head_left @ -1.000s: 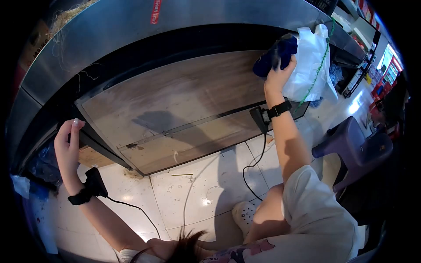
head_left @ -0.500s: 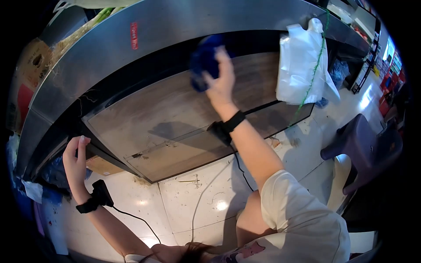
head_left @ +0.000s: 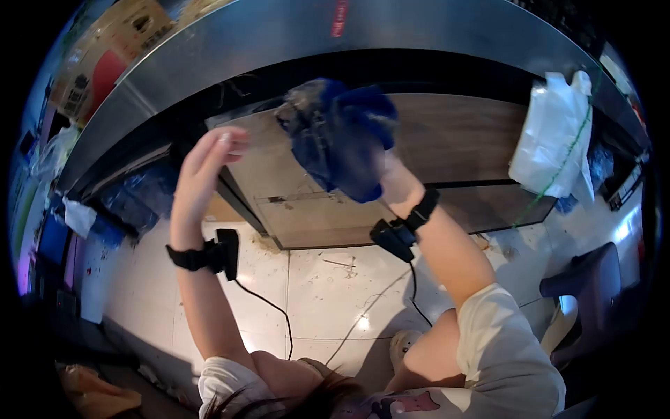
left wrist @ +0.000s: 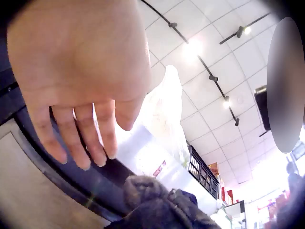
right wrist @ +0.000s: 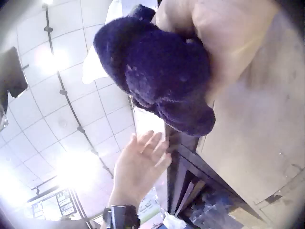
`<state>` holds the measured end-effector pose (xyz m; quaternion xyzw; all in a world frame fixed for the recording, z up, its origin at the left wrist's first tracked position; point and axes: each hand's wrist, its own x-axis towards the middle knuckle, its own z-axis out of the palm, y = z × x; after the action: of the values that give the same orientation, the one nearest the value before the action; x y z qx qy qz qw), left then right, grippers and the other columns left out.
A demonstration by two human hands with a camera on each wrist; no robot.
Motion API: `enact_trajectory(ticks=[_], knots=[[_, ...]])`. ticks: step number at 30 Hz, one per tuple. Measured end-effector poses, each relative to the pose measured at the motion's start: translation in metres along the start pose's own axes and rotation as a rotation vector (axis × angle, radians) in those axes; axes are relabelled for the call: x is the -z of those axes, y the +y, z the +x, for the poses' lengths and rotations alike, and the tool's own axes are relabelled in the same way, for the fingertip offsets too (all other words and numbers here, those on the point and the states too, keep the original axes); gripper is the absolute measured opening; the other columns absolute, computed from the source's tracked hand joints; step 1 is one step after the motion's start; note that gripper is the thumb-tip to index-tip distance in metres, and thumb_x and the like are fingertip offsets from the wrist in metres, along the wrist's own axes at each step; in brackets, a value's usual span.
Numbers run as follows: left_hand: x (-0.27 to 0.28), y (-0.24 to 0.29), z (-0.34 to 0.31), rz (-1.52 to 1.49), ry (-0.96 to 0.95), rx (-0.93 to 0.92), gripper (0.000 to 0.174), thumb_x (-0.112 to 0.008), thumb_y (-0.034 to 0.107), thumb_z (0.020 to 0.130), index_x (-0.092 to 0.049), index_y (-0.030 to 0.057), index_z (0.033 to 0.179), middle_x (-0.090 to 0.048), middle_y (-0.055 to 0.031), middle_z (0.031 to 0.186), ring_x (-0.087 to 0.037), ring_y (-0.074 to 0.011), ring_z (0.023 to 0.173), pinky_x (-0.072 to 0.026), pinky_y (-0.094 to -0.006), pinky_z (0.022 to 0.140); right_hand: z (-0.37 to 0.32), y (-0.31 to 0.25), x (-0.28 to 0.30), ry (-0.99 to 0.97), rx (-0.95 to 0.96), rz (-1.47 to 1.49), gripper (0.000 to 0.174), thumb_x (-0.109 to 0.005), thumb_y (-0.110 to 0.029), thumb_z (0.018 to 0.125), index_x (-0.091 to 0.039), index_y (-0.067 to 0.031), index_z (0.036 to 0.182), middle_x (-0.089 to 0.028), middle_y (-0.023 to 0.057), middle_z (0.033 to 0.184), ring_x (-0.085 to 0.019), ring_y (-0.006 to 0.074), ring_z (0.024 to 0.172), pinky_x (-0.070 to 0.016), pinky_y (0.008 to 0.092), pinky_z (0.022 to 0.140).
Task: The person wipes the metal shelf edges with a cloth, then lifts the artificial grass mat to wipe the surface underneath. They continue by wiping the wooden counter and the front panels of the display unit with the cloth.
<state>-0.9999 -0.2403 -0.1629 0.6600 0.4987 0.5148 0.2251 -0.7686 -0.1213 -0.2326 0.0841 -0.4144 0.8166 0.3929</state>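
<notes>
A crumpled dark blue cloth [head_left: 349,140], with greyish dirt on its far side, is bunched up in front of the wood-patterned panel [head_left: 460,143]. My right hand [head_left: 400,185] grips it; in the right wrist view the plush cloth [right wrist: 162,71] bulges out from under the fingers. To the left of the cloth my left hand [head_left: 199,174] is raised and holds nothing. Its fingers hang loosely bent, which the left wrist view also shows on the left hand [left wrist: 81,71]. The cloth [left wrist: 159,205] appears below those fingers there, apart from them.
A steel counter edge [head_left: 265,42] curves above the panel. White plastic bags [head_left: 551,133] hang at the right with a green string. A purple stool [head_left: 590,286] stands on the tiled floor [head_left: 328,300] at right. Cardboard boxes [head_left: 105,63] sit at upper left.
My right hand has carried the cloth leftward from beside the plastic bags to the panel's left part. The left hand has come up and closer to the cloth. The head view has shifted left.
</notes>
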Motion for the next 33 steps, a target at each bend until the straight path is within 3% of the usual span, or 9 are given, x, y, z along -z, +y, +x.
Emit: enact_trajectory(ticks=[1,3,6,15,19,21,25,28,33], knots=[[-0.006,-0.001,-0.001,-0.012,-0.042,0.035,0.035,-0.046,0.028,0.100,-0.057,0.0020,0.121,-0.059,-0.0078,0.122,-0.057,-0.0184,0.111,-0.0443,-0.0311,0.092,-0.009,-0.009,-0.013,0.051,-0.085,0.154,0.049,-0.054,-0.036,0.095,-0.047,-0.0070,0.134,-0.056,0.0136,0.126,-0.058,0.0225,0.115,-0.0473,0.0357,0.101],[-0.024,0.000,-0.004,-0.028,-0.114,0.062,0.047,-0.042,0.037,0.100,-0.048,0.0023,0.132,-0.053,-0.0140,0.131,-0.052,-0.0247,0.120,-0.0407,-0.0366,0.100,-0.011,-0.012,-0.013,-0.002,-0.098,0.116,0.048,-0.052,-0.037,0.096,-0.047,-0.0056,0.132,-0.055,0.0142,0.128,-0.057,0.0224,0.116,-0.0480,0.0348,0.101],[-0.043,-0.002,-0.007,-0.240,-0.206,0.107,0.051,-0.047,0.039,0.099,-0.046,0.0036,0.136,-0.052,-0.0130,0.132,-0.050,-0.0221,0.122,-0.0413,-0.0339,0.099,-0.014,-0.009,-0.015,0.013,-0.100,0.073,0.048,-0.050,-0.036,0.097,-0.045,-0.0063,0.134,-0.052,0.0140,0.130,-0.055,0.0220,0.118,-0.0476,0.0341,0.101],[-0.040,-0.015,0.003,-0.715,-0.187,0.081,0.050,-0.040,0.044,0.100,-0.058,0.0028,0.121,-0.060,-0.0082,0.120,-0.053,-0.0176,0.113,-0.0393,-0.0356,0.100,-0.003,0.004,-0.023,0.071,-0.061,0.009,0.047,-0.048,-0.034,0.099,-0.041,-0.0076,0.137,-0.050,0.0141,0.133,-0.056,0.0221,0.117,-0.0494,0.0338,0.099],[-0.031,-0.014,-0.001,-0.855,-0.220,0.082,0.045,-0.041,0.041,0.101,-0.062,0.0032,0.113,-0.063,-0.0068,0.113,-0.055,-0.0159,0.107,-0.0417,-0.0341,0.096,-0.011,0.003,-0.031,-0.025,-0.179,0.045,0.044,-0.045,-0.035,0.100,-0.045,-0.0071,0.134,-0.054,0.0143,0.129,-0.059,0.0221,0.114,-0.0505,0.0346,0.097],[-0.030,-0.013,-0.004,-0.773,-0.203,0.109,0.042,-0.043,0.039,0.101,-0.062,0.0034,0.113,-0.063,-0.0055,0.109,-0.056,-0.0144,0.103,-0.0429,-0.0314,0.093,-0.019,0.001,-0.037,-0.070,-0.239,0.065,0.043,-0.044,-0.035,0.100,-0.047,-0.0068,0.132,-0.056,0.0144,0.127,-0.060,0.0221,0.112,-0.0510,0.0350,0.096],[-0.026,-0.007,-0.009,-0.712,-0.234,0.178,0.037,-0.047,0.034,0.100,-0.062,0.0032,0.113,-0.063,-0.0038,0.104,-0.056,-0.0114,0.097,-0.0446,-0.0268,0.090,-0.025,0.005,-0.019,0.083,-0.398,0.035,0.045,-0.062,-0.029,0.091,-0.051,-0.0078,0.129,-0.058,0.0140,0.125,-0.061,0.0239,0.111,-0.0511,0.0347,0.096],[-0.024,-0.005,-0.009,-0.619,-0.316,0.152,0.037,-0.048,0.033,0.099,-0.060,0.0021,0.115,-0.063,-0.0039,0.105,-0.058,-0.0104,0.092,-0.0472,-0.0241,0.083,-0.028,0.007,-0.003,-0.030,-0.375,0.080,0.051,-0.073,-0.021,0.081,-0.054,-0.0083,0.127,-0.059,0.0133,0.123,-0.061,0.0239,0.110,-0.0508,0.0355,0.096],[-0.030,0.002,-0.013,-0.644,-0.372,0.169,0.038,-0.056,0.028,0.096,-0.057,0.0008,0.123,-0.063,-0.0052,0.108,-0.061,-0.0102,0.089,-0.0503,-0.0219,0.074,-0.028,0.001,-0.012,-0.132,-0.296,0.083,0.051,-0.076,-0.015,0.078,-0.056,-0.0084,0.124,-0.060,0.0124,0.120,-0.061,0.0219,0.109,-0.0513,0.0330,0.095]])
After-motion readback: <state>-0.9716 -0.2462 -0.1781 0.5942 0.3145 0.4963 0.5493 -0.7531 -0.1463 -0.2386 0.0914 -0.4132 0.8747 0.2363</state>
